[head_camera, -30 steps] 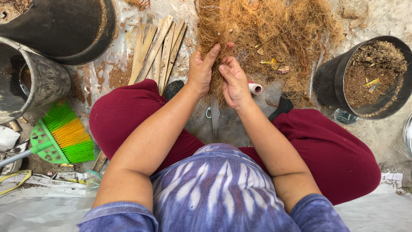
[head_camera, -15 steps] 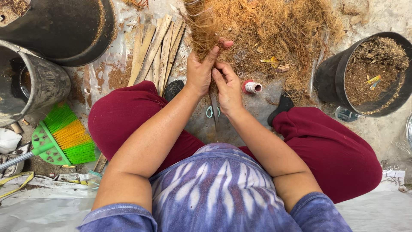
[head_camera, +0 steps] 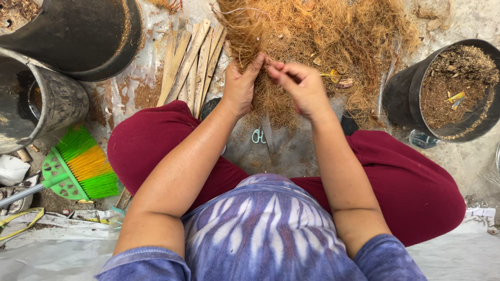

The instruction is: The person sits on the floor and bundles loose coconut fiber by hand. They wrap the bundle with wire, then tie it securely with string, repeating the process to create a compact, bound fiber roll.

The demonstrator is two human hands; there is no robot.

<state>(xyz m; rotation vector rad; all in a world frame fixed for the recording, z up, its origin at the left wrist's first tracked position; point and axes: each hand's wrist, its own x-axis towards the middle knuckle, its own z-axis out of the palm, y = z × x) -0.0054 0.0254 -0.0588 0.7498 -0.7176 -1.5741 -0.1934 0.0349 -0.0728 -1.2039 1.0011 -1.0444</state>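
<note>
the coir fibre [head_camera: 312,47] lies heaped on the floor ahead of your knees; it looks light, springy and loose, so take it by a tuft. your left hand [head_camera: 240,86] is closed around a hanging bunch, your right hand [head_camera: 299,86] pinches strands beside it. scissors [head_camera: 258,136] lie below, bamboo slats [head_camera: 192,62] left.

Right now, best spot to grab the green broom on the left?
Take the broom by its grey handle, coming from above. The handle lies flat and bare, running out to the left edge, while the head end is wide and ends in splayed green and orange bristles that would give under a grip.
</note>
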